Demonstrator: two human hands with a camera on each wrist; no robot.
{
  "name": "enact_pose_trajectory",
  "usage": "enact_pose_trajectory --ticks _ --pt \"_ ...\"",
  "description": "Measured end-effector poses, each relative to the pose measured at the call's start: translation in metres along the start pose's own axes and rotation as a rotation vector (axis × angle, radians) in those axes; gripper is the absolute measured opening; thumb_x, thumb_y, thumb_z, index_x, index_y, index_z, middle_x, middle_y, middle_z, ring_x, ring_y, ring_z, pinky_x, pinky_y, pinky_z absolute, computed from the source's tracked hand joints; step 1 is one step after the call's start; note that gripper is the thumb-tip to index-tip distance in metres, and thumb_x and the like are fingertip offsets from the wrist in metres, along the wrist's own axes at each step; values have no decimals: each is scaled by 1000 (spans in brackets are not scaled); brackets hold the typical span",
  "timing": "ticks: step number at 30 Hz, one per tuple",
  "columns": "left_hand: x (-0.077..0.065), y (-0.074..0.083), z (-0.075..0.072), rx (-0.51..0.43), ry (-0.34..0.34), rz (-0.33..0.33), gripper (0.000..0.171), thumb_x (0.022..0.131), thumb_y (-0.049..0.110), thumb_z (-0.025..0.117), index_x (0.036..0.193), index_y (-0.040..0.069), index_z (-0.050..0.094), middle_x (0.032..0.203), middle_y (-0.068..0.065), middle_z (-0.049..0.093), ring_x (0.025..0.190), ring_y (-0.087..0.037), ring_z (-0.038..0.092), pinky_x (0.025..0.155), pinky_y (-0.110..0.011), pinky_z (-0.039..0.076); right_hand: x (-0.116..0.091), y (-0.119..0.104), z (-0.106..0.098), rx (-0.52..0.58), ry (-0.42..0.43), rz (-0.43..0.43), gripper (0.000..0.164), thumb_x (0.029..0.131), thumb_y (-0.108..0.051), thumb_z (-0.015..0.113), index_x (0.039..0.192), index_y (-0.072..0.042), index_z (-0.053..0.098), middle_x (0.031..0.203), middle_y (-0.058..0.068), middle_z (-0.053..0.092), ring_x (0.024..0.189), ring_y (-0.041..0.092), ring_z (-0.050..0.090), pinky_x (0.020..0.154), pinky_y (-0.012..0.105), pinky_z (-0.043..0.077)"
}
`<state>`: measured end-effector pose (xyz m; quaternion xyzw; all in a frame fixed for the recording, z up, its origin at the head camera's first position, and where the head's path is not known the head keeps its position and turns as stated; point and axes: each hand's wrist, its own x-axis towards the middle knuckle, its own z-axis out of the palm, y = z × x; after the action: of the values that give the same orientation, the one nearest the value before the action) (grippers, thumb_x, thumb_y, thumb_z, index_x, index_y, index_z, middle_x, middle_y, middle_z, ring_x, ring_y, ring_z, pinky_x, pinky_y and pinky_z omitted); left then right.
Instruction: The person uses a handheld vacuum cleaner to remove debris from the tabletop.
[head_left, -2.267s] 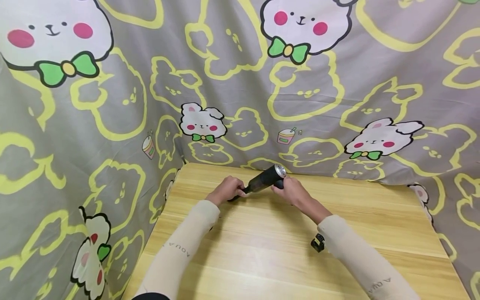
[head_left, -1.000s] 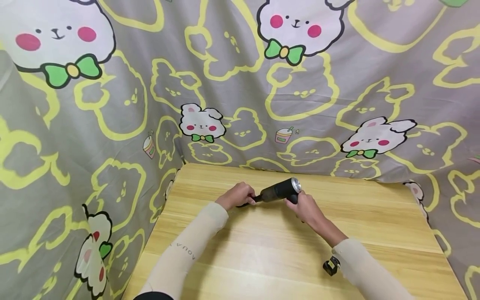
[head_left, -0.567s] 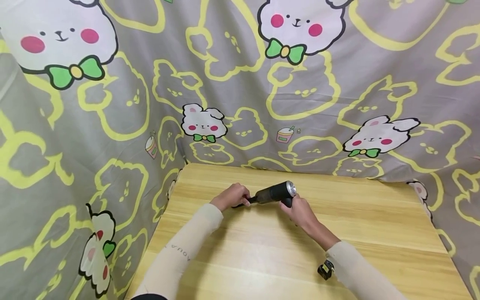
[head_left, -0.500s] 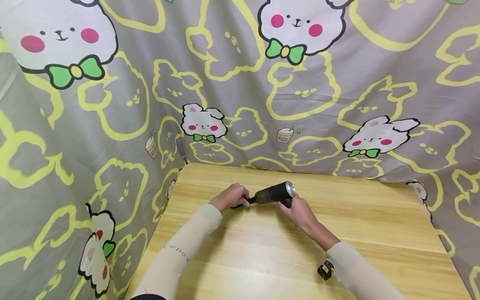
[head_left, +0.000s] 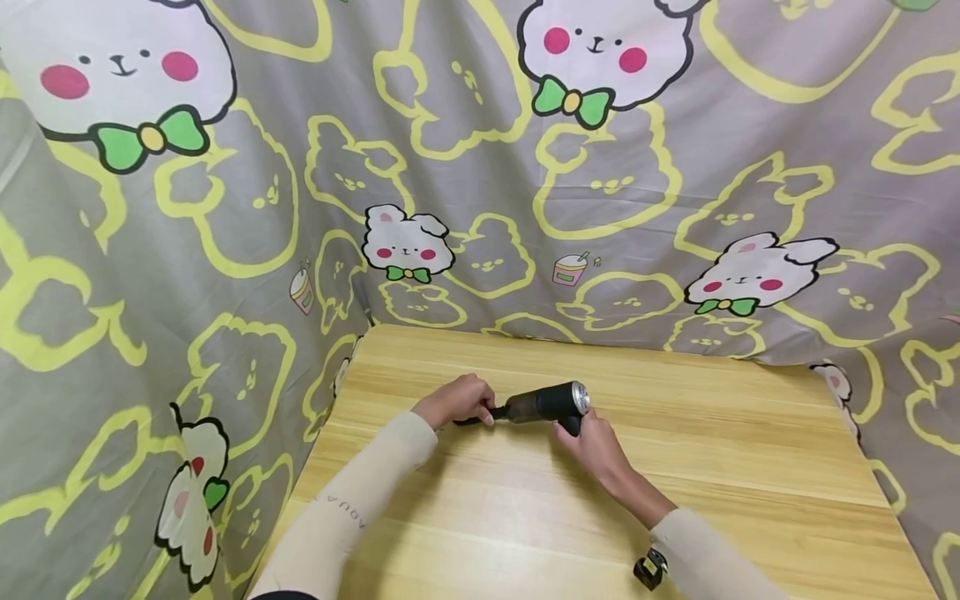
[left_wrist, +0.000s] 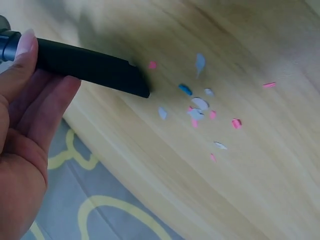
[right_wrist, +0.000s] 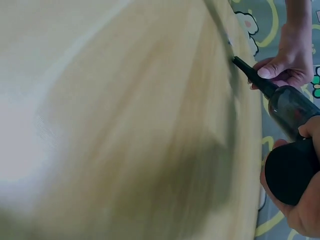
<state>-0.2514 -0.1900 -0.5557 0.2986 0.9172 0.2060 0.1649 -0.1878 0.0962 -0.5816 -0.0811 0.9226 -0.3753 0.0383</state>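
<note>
A black handheld vacuum cleaner (head_left: pixel 553 402) with a smoky clear dust cup (right_wrist: pixel 291 107) and a silver end is held at a slant over the wooden table. My right hand (head_left: pixel 596 448) grips its handle. At the front, my left hand (head_left: pixel 459 398) holds the flat black nozzle (left_wrist: pixel 95 66) between thumb and fingers. Beyond the nozzle tip, in the left wrist view, several small paper scraps (left_wrist: pixel 199 103) in pink, white and blue lie scattered on the table. In the head view they are hidden or too small to make out.
The light wooden table (head_left: pixel 525 517) has its far edge against a grey curtain (head_left: pixel 480 192) printed with bears and rabbits. The curtain also hangs along the left and right sides. A small black device (head_left: pixel 650 569) is at the right sleeve.
Both hands have brought the vacuum cleaner nearer to me, lower in the head view. It went right at first, then slightly back left. Both hands have kept their hold.
</note>
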Motion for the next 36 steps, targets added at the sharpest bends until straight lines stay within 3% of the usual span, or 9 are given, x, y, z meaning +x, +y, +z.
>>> enact_pose_trajectory --ticks 7,20,27,36 --pt "-3 -4 0 27 -13 25 8 89 22 81 88 13 80 85 3 78 65 1 55 71 -19 55 -5 -3 8 45 3 34 46 97 -30 71 113 10 54 68 7 55 53 15 50 45 25 39" --pt "-3 -21 -12 52 24 4 12 86 20 83 88 9 80 87 -2 78 67 -3 55 72 -22 55 12 -17 24 29 46 11 49 97 -33 72 113 11 55 70 10 58 53 16 51 46 25 40" --pt "-13 -38 -16 76 23 -8 13 86 23 83 86 11 79 84 0 77 66 -2 53 70 -21 53 22 -26 35 21 43 -24 44 96 -30 72 105 9 56 70 9 56 54 16 50 46 25 39" --pt "-30 -54 -18 48 68 -46 12 86 24 83 89 12 81 86 2 79 70 -3 63 72 -25 57 33 -41 41 10 7 -54 47 97 -33 71 109 10 56 72 10 58 55 16 51 47 24 40"
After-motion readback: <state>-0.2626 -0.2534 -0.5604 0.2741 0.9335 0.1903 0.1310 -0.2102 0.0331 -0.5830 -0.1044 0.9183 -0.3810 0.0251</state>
